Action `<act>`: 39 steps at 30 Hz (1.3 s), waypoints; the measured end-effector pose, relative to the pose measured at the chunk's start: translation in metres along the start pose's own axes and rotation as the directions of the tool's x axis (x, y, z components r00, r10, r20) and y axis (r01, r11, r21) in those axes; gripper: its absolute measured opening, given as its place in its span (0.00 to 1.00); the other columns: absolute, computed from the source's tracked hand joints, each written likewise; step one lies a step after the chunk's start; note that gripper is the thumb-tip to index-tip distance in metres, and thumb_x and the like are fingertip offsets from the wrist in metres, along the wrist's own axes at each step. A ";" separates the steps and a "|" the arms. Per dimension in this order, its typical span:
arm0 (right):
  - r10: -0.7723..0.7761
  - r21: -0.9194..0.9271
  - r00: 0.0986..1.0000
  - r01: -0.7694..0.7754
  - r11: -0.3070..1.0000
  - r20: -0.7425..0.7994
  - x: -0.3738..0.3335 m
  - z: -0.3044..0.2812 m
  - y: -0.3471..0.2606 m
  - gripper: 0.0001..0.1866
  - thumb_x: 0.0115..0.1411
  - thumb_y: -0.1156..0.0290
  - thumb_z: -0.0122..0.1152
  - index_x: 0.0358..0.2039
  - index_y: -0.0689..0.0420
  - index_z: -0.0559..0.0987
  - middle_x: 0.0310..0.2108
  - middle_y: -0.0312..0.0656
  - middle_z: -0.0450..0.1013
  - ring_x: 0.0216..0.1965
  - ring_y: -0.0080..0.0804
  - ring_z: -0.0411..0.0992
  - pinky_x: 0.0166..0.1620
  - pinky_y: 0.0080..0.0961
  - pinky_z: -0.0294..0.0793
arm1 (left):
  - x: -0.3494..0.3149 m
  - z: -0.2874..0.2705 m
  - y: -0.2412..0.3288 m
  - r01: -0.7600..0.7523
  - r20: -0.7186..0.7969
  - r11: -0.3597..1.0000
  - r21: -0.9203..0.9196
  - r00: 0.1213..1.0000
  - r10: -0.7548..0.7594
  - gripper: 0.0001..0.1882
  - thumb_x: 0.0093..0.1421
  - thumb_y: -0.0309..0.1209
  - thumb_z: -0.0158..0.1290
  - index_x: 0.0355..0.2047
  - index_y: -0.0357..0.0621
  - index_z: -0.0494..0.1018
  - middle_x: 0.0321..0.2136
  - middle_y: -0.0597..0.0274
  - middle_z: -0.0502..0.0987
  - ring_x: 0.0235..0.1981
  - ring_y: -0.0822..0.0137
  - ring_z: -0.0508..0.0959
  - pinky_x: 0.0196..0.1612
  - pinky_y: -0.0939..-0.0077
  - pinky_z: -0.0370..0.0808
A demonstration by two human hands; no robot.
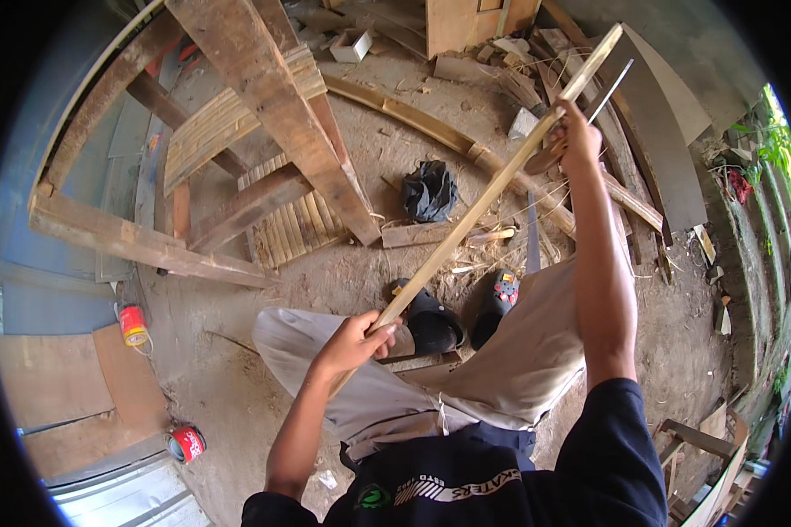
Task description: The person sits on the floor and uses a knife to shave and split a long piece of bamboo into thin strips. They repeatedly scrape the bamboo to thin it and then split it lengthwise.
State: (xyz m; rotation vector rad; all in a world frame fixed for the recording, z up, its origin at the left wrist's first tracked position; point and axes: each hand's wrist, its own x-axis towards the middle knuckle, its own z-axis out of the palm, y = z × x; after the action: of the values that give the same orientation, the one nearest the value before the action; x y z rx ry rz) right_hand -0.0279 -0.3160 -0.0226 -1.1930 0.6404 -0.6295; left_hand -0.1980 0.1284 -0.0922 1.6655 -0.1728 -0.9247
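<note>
Slanting over a seated person's legs [536,342], a pale strip [466,226] is gripped at two places: left hand [358,343] closed round its lower part, right hand [577,140] clamped near its top along with a knife [613,88], a black bag [431,191] and bamboo [431,125] lying on the ground [211,338] beyond

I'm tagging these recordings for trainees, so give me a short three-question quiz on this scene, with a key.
1. True or false: the left hand and the right hand both grip the long pale strip.
2. Which hand is nearer the strip's upper end in the picture?
3. Where does the black bag lie?
A) On the person's lap
B) On the ground beyond the feet
C) Under the left hand

Key: 1. True. 2. The right hand. 3. B.
</note>
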 end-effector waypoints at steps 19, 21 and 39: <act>-0.161 -0.416 0.930 0.296 0.860 0.329 -0.064 -0.018 0.025 0.15 0.62 0.60 0.53 0.27 0.58 0.77 0.17 0.35 0.68 0.18 0.23 0.65 0.22 0.28 0.65 | 0.031 0.020 0.039 0.020 0.248 0.946 -0.323 0.967 0.064 0.16 0.72 0.40 0.42 0.52 0.43 0.65 0.24 0.75 0.59 0.17 0.85 0.55 0.19 0.89 0.57; -0.146 -0.591 0.841 0.479 0.649 0.521 -0.096 -0.006 0.040 0.07 0.58 0.71 0.57 0.27 0.59 0.78 0.17 0.41 0.71 0.17 0.28 0.68 0.23 0.31 0.68 | 0.044 0.023 0.058 -0.008 0.274 0.906 -0.422 0.952 0.136 0.21 0.72 0.38 0.42 0.61 0.46 0.60 0.24 0.74 0.59 0.17 0.83 0.56 0.18 0.88 0.58; -0.308 -0.762 0.731 0.647 0.030 0.609 -0.072 0.011 0.024 0.14 0.63 0.64 0.49 0.25 0.57 0.76 0.18 0.42 0.75 0.15 0.32 0.73 0.15 0.33 0.71 | 0.016 0.031 0.110 0.038 0.041 0.947 -0.320 0.999 -0.027 0.13 0.73 0.34 0.38 0.55 0.48 0.63 0.21 0.73 0.57 0.15 0.82 0.55 0.18 0.86 0.56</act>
State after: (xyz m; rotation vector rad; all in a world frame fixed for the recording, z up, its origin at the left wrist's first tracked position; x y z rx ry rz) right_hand -0.0656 -0.2501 -0.0347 -2.8095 0.2696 -0.5738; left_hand -0.1681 0.0600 -0.0037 1.3543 -0.0162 -0.9530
